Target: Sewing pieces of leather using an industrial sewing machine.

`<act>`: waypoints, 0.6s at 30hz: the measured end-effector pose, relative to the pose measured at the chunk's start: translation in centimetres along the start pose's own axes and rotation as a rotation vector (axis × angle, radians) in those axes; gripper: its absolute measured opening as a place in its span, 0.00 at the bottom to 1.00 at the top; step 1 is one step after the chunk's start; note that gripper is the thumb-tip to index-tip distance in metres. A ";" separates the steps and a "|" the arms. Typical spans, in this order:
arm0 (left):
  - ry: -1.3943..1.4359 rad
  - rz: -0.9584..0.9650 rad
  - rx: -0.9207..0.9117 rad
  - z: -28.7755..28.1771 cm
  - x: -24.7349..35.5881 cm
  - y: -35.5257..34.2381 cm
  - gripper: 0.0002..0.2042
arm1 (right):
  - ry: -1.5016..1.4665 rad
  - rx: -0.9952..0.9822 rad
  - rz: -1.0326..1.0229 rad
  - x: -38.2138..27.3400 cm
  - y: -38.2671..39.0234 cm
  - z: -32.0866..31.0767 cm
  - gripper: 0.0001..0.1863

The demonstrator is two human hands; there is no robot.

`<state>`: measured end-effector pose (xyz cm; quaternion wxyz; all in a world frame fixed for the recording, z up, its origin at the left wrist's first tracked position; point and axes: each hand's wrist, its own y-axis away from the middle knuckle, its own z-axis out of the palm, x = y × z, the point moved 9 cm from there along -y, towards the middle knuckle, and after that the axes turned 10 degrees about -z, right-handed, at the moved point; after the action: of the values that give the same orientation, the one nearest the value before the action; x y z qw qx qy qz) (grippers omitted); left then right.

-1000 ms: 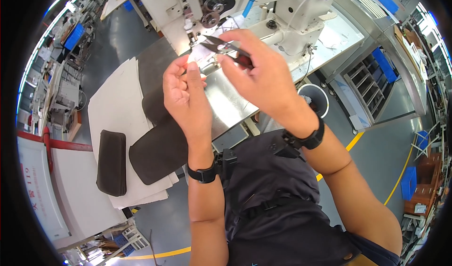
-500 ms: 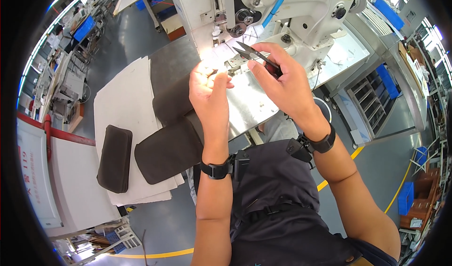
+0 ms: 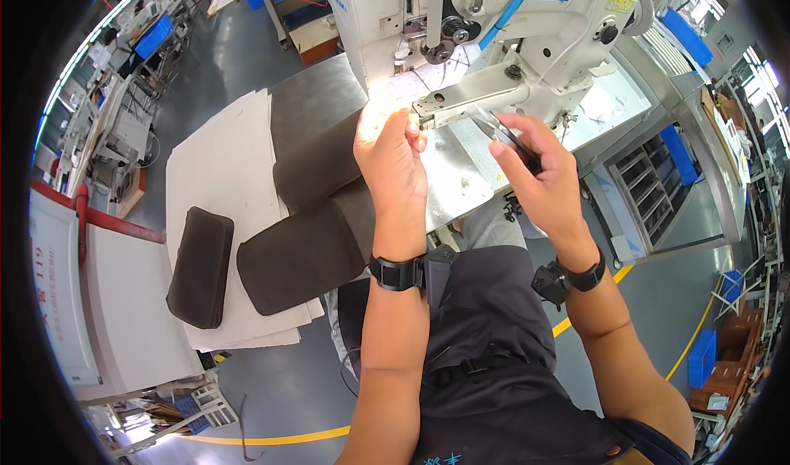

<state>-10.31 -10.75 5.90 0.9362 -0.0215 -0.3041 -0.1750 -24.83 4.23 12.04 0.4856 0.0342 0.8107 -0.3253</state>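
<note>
Scissors [image 3: 518, 146], one pair: beside the sewing machine [image 3: 561, 37], in the right hand [image 3: 545, 175], fingers closed round the handles, seemingly leaving the blades free; left hand [image 3: 393, 156]: fingers curled near the machine, glare hiding any hold; dark case [image 3: 200, 267]: on pale sheets [image 3: 218, 165], presumably for protection

We believe that this is a sewing workshop, of the factory kind. Toward the far edge of the worktop [image 3: 317, 78] we see a big white industrial sewing machine [image 3: 568, 25], and near the left edge lie white sheets [image 3: 218, 160] with dark pieces [image 3: 300, 259] upon them. Farther away, we notice other workbenches [image 3: 111, 144], blue bins [image 3: 154, 37], and yellow lines [image 3: 271, 439] on the grey floor [image 3: 288, 391].
</note>
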 end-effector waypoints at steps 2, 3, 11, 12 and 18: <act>-0.096 0.033 0.000 0.1 0.3 -0.3 0.07 | 0.046 -0.004 0.055 1.6 1.2 -0.9 0.16; -0.100 0.038 0.001 0.0 0.3 -0.4 0.07 | 0.038 -0.006 0.049 2.1 1.7 -1.2 0.16; -0.233 0.090 0.097 -1.4 0.7 -1.1 0.08 | 0.117 -0.002 0.218 6.0 4.7 -3.5 0.17; -0.238 0.089 0.097 -1.6 0.8 -0.9 0.08 | 0.101 0.000 0.204 6.0 4.8 -3.5 0.17; -0.450 0.135 0.062 -1.4 1.2 0.3 0.08 | 0.121 -0.027 0.243 8.2 4.7 -2.9 0.18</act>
<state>-8.50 -11.02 5.53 0.8547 -0.0517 -0.5081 -0.0934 -29.64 7.44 4.04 0.4721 0.1451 0.8326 -0.2507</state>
